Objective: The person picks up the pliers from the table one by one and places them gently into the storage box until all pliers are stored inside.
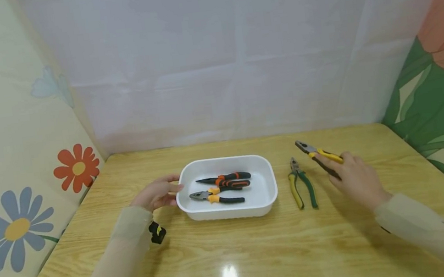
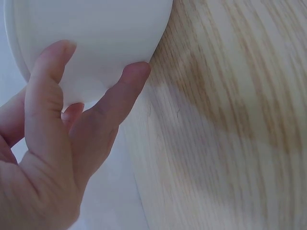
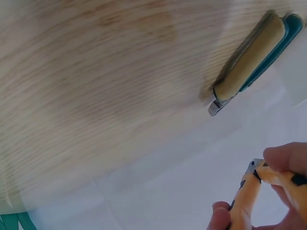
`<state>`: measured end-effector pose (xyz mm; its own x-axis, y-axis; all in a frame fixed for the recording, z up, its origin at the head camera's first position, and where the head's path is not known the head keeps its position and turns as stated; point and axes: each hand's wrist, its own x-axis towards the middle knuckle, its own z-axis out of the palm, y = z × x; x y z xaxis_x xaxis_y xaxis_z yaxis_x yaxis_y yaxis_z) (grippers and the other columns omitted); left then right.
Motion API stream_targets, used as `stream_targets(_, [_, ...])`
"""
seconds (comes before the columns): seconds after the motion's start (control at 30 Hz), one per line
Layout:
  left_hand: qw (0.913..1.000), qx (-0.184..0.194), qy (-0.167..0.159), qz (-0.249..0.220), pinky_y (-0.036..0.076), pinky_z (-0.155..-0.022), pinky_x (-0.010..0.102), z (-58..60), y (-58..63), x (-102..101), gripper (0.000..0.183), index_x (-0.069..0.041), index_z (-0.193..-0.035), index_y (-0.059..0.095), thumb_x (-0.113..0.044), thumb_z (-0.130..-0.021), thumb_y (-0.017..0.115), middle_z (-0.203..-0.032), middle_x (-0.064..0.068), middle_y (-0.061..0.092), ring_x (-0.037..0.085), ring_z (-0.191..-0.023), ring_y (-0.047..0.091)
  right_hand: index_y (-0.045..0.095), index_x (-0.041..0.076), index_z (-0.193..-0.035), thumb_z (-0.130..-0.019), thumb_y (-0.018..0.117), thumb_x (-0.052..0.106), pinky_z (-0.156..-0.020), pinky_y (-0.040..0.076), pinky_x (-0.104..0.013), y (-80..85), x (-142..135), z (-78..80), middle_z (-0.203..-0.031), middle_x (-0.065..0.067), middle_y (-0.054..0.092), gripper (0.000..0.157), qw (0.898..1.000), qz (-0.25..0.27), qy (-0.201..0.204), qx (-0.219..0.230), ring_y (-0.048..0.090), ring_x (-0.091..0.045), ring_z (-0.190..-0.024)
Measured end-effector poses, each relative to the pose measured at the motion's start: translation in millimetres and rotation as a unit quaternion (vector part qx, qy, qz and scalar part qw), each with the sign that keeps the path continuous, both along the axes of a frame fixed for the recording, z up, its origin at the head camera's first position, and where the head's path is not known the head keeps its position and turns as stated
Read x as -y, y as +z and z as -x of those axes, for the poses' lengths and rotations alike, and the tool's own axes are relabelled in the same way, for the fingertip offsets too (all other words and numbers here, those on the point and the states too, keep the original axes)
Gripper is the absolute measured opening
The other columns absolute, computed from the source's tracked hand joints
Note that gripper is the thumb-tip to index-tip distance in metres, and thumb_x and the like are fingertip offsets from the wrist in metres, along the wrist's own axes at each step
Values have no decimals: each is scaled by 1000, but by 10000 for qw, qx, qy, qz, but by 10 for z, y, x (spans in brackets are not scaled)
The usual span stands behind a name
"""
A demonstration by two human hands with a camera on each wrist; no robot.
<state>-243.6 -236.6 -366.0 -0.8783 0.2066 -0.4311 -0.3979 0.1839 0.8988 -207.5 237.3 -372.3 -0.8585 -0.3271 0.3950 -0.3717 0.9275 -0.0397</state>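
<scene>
My left hand [image 1: 156, 193] is at the left end of a white plastic tray [image 1: 231, 212]; in the left wrist view its loosely bent fingers [image 2: 110, 100] touch the tray's outer wall. Inside lie long-nose pliers with black and orange handles [image 1: 237, 176] and combination pliers with yellow and black handles [image 1: 214, 198]. On the right, my right hand [image 1: 360, 181] holds yellow-and-black combination pliers [image 1: 308, 147] by the handles, above the table, jaws pointing up and left. Pliers with yellow and green handles [image 1: 302, 184] lie between tray and right hand, handles spread.
The wooden table [image 1: 269, 253] reaches back to a pale cloth wall [image 1: 213, 65]. Floral cloth stands along both sides, with a red flower [image 1: 78, 169] on the left and green leaves on the right. A small black-and-yellow piece [image 1: 157, 233] shows by the left wrist.
</scene>
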Motion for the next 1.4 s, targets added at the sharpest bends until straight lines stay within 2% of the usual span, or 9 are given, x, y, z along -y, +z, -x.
stream_targets(0.27, [10000,9,-31,7,55,-57,17,-6,23,-8,55,5,-148,24,0,-99,48,-117,21,51,16,-73,64,53,13,-139,-84,73,10,-38,40,-32,31,47,-19,-88,-29,50,58,9998,-59,169,-86,45,-27,-59])
stream_targets(0.47, [10000,-29,-29,-19,55,-57,17,-21,33,-18,54,6,-147,26,1,-99,48,-113,19,53,16,-73,64,55,14,-138,-82,76,11,-37,37,-27,65,120,-42,-84,-24,50,59,9991,-124,356,-193,42,-23,-57])
stream_targets(0.57, [10000,-48,-67,-7,56,-58,17,-14,27,-9,54,7,-148,24,1,-99,48,-115,21,51,17,-75,64,56,15,-137,-82,76,12,-39,39,-30,81,173,-51,-86,-25,51,59,9988,-113,447,-185,44,-25,-60])
stream_targets(0.73, [10000,37,16,22,57,-61,19,10,11,11,55,6,-149,23,0,-99,47,-127,28,45,20,-79,65,62,12,-131,-76,80,10,-42,42,-35,62,253,-53,-85,-26,53,57,9953,-76,787,-559,45,-27,-59])
stream_targets(1.0, [10000,26,-2,22,57,-61,19,19,23,-5,55,5,-149,23,0,-100,47,-127,27,45,21,-81,65,64,12,-128,-73,82,6,-43,38,-32,69,340,-82,-84,-23,52,58,9905,-88,1079,-845,41,-22,-57])
stream_targets(1.27, [10000,48,-21,30,57,-59,19,21,20,4,55,5,-149,23,-1,-100,47,-128,27,44,19,-78,65,61,14,-133,-77,79,6,-47,41,-32,159,456,-129,-90,-22,52,60,9933,-133,1043,-471,44,-23,-63])
stream_targets(1.4, [9999,89,44,37,56,-59,19,33,8,-1,55,4,-149,24,-1,-100,48,-130,27,43,19,-78,64,60,14,-134,-77,79,5,-48,39,-32,182,483,-144,-88,-19,50,60,9930,-116,1091,-428,42,-22,-64])
